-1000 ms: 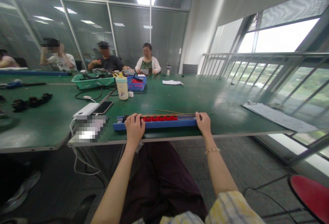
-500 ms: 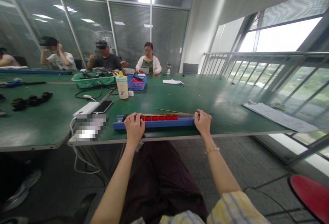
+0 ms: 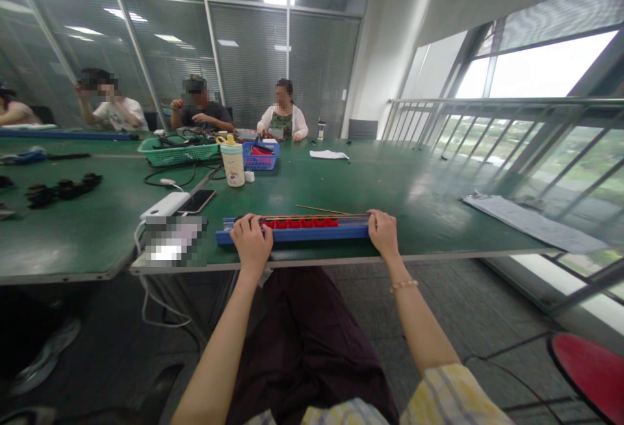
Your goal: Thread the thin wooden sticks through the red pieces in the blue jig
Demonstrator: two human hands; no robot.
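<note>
A long blue rail (image 3: 316, 233) lies along the near edge of the green table, with a red scalloped strip (image 3: 302, 223) set into its channel. Along its top, a thin brass-coloured rod (image 3: 316, 217) stretches between my hands. My left hand (image 3: 252, 243) is closed over the rail's left part, thumb on the near side and fingers curled over the top. At the right end, my right hand (image 3: 385, 233) is closed in the same way, fingertips beside the rod's end. My fingers hide both gripping points. A second thin rod (image 3: 322, 209) lies just behind the rail.
To the left are a white power bank (image 3: 166, 205), a phone (image 3: 197, 201) and a cream bottle (image 3: 233, 164). Green (image 3: 180, 155) and blue (image 3: 260, 160) baskets stand farther back. A clipboard with paper (image 3: 529, 220) lies at right. Several people sit across the table.
Both my hands have shifted slightly to the left along the rail, which stays in place. Across the table, a co-worker's hand has moved inward.
</note>
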